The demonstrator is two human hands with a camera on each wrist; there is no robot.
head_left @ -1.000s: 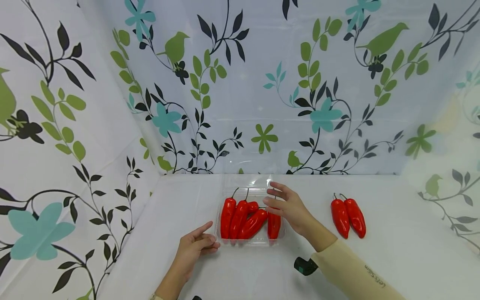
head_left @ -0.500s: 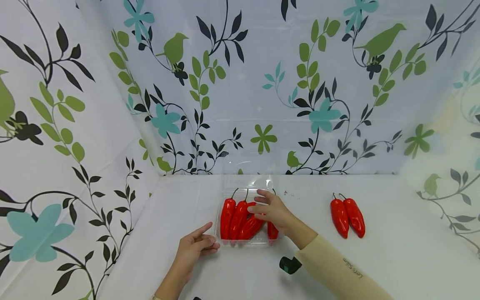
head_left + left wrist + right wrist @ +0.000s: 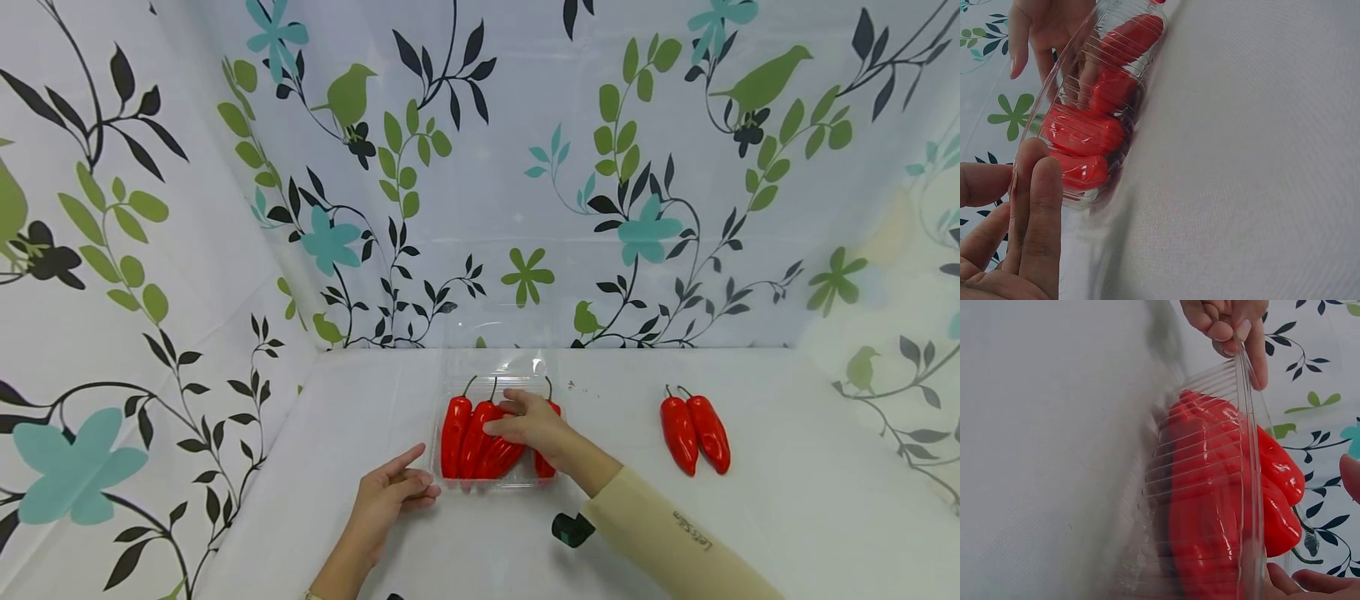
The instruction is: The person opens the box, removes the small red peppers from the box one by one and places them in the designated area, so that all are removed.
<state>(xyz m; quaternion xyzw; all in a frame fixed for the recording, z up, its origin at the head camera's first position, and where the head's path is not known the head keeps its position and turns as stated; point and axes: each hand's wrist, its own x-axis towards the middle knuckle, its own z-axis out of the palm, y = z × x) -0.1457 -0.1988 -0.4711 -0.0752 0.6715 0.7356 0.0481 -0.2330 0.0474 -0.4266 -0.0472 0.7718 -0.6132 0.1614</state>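
In the head view, a clear plastic container (image 3: 480,484) stands on the table with several red chili peppers (image 3: 454,437) in it. My left hand (image 3: 386,500) pinches its front left corner; the left wrist view shows the rim (image 3: 1022,134) between the fingers. From above, my right hand (image 3: 536,425) reaches into the container, over a slanting pepper (image 3: 501,457) in the middle. In the left wrist view, the right hand's fingers (image 3: 1088,72) extend among the peppers, with the thumb apart. Its palm hides part of the pepper (image 3: 544,467) on the right.
Two more red chili peppers (image 3: 696,433) lie side by side on the white tabletop (image 3: 757,517), right of the container. Its transparent lid (image 3: 498,362) stands raised at the back. Behind is a patterned curtain (image 3: 480,183). A black device (image 3: 572,529) is under the right wrist.
My right hand has moved left and lowered, from above the right-hand pepper to the middle of the container. The left hand has stayed at the corner.
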